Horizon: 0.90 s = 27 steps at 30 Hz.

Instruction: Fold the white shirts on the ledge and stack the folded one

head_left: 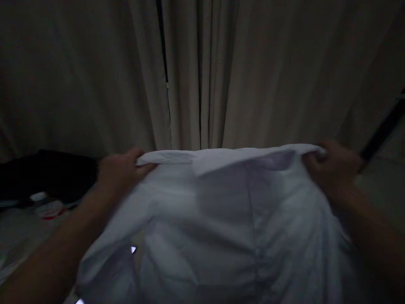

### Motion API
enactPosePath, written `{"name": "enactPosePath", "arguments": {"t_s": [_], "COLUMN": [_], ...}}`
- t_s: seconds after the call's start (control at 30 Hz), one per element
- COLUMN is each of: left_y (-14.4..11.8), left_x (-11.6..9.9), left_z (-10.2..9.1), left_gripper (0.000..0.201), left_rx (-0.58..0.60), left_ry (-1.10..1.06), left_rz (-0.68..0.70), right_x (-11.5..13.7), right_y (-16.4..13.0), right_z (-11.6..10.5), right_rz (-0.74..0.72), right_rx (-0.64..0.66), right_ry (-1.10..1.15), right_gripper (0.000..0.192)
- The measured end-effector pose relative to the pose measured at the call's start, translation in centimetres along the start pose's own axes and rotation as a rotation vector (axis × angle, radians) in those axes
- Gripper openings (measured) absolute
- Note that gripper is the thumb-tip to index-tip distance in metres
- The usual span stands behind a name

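A white shirt (221,219) is spread out in front of me in dim light, its collar edge stretched across the top. My left hand (118,173) grips the shirt's upper left corner, near the shoulder. My right hand (332,166) grips the upper right corner the same way. The cloth hangs down from both hands and hides what lies below it.
Beige curtains (202,76) hang close behind the shirt. A dark garment (50,173) lies at the left on a pale surface, with a small red-and-white object (50,210) beside it. A dark bar (384,128) slants at the right edge.
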State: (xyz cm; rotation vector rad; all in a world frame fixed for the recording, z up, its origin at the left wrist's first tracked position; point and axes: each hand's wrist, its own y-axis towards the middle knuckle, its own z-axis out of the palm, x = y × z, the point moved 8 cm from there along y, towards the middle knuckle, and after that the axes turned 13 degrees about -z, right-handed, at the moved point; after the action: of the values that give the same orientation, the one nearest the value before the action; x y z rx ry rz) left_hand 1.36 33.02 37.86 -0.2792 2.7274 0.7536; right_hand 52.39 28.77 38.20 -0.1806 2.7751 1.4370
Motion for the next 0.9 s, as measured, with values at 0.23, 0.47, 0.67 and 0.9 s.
{"name": "enactPosePath", "arguments": {"t_s": [0.23, 0.47, 0.67, 0.9], "left_y": [-4.4, -15.8, -13.8, -24.1], "left_x": [-4.8, 2.8, 1.3, 9.8], "left_z": [24.4, 39.8, 38.8, 26.9], "left_gripper": [0.048, 0.071, 0.067, 0.039], "left_rx": [0.168, 0.425, 0.476, 0.727], "left_ry": [0.153, 0.196, 0.131, -0.223], "left_rz": [0.319, 0.310, 0.349, -0.174], "right_x": [4.6, 8.8, 8.9, 6.7], "right_y": [-11.4, -28.7, -26.8, -35.0], "right_z": [23.6, 32.3, 31.6, 14.8], "right_rz": [-0.049, -0.110, -0.092, 0.353], "right_rx": [0.422, 0.707, 0.707, 0.404], "right_ry": [-0.055, 0.174, 0.223, 0.433], "right_gripper": [0.051, 0.058, 0.058, 0.045]}}
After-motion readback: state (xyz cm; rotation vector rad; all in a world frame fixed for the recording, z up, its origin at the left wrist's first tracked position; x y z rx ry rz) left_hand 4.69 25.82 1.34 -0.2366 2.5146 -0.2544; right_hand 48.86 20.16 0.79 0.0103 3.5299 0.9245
